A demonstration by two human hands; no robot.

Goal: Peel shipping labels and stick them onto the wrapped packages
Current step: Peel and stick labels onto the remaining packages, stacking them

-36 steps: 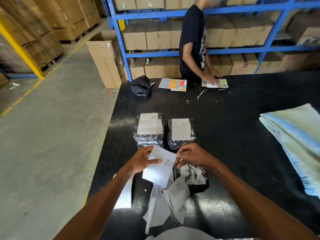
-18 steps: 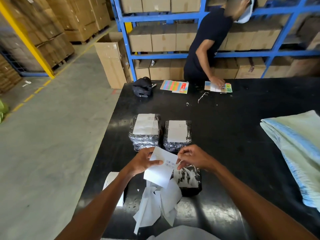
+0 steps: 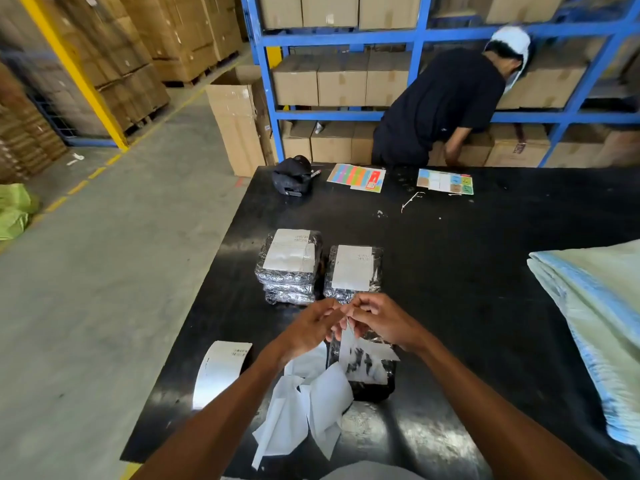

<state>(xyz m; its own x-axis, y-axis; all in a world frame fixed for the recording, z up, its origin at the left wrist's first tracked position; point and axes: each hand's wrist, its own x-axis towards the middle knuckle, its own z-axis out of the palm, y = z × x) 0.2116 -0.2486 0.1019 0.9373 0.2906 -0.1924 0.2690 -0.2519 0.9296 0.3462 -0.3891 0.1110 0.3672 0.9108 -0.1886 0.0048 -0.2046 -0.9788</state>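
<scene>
Scraps: spent backing papers [image 3: 304,407] heaped nearest us, label strip [image 3: 221,368] curling at near left.
Package: a dark wrapped package [image 3: 367,379] lies just under the hands.
Hands: left hand [image 3: 308,327] and right hand [image 3: 381,320] both pinch the label [image 3: 347,336], fingers curled. They're splitting it from its liner, I'd say.
Next: free it, then smooth it onto that package.
Far: two labelled packages [image 3: 291,265] sit beyond.

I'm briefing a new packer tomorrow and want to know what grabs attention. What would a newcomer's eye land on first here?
The left hand and right hand draw the eye first, meeting over the near middle of the black table and pinching a white label between them. Just beyond sit silvery wrapped packages with labels on top. A heap of backing paper lies beneath the hands.
</scene>
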